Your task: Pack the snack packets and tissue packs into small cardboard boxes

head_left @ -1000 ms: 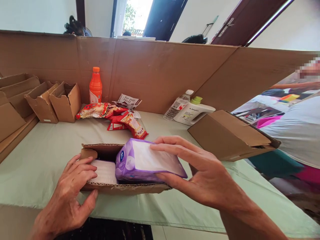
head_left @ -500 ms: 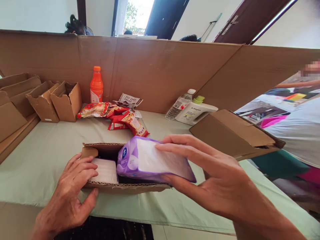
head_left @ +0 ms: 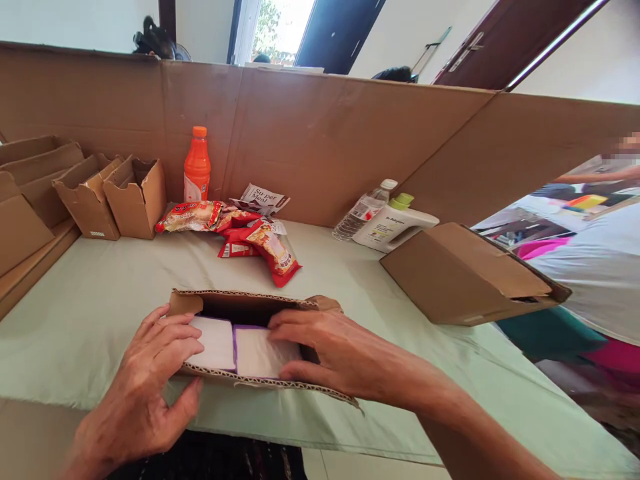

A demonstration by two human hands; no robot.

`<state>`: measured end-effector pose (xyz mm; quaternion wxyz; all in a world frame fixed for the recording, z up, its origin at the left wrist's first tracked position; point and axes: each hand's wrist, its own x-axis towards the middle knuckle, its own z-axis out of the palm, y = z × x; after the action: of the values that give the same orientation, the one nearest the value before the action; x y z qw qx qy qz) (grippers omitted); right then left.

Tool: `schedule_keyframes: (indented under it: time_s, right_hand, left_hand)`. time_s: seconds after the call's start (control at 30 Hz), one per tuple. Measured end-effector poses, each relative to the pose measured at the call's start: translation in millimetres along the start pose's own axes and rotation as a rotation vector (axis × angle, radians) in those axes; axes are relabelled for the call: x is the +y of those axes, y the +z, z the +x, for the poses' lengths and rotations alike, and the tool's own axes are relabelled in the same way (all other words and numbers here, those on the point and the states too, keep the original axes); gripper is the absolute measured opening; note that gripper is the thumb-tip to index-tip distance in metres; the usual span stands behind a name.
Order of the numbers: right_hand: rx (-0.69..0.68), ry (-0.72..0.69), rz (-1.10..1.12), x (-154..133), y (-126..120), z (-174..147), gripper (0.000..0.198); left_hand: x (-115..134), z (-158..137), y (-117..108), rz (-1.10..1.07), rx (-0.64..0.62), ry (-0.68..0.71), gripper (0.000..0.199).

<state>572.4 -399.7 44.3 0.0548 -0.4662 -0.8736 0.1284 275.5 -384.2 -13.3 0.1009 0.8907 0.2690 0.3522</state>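
An open cardboard box (head_left: 260,299) lies near the table's front edge with two tissue packs side by side in it. My left hand (head_left: 155,373) grips the box's left end, its fingers over the rim against the left tissue pack (head_left: 216,343) and its thumb outside the front wall. Inside the box, the right tissue pack (head_left: 260,353) shows its white face and purple edging. My right hand (head_left: 325,350) reaches in over the box's right end and holds this pack between thumb and fingers. The fingertips partly cover its right portion.
Behind the box lie several red snack packets (head_left: 275,250). An orange drink bottle (head_left: 198,167) stands by small cardboard boxes (head_left: 137,200) at the left. A clear bottle (head_left: 363,213), a white jug (head_left: 395,225) and a tilted carton (head_left: 445,273) are at the right. A cardboard wall (head_left: 320,140) runs behind.
My right hand has moved left and down, lowering the purple tissue pack from a tilt over the box's right end into the box beside the other. My left hand stays at the left end.
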Motion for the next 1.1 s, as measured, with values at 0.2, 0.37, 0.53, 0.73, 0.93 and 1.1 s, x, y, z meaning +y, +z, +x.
schedule_keyframes:
  time_s: [0.2,0.37,0.53,0.73,0.93,1.1]
  right_hand:
    - [0.039,-0.079,0.068,7,2,-5,0.034]
    - [0.289,-0.039,0.089,7,-1,-9,0.028]
    - [0.633,0.029,0.064,6,-1,-6,0.018]
    - [0.676,0.075,0.014,11,4,0,0.017]
    - [0.761,0.062,0.066,9,6,-18,0.012]
    - [0.489,-0.013,0.109,12,10,-25,0.022]
  left_hand:
    - [-1,0,0,-0.011,0.012,-0.013,0.037]
    - [-2,-1,1,-0.006,0.018,-0.009,0.041]
    - [-2,-1,2,0.048,0.036,-0.06,0.05]
    - [0,0,0,0.08,0.074,-0.049,0.045]
    - [3,1,-1,0.06,0.118,-0.056,0.037]
    - [4,2,2,-0.011,0.13,-0.076,0.03]
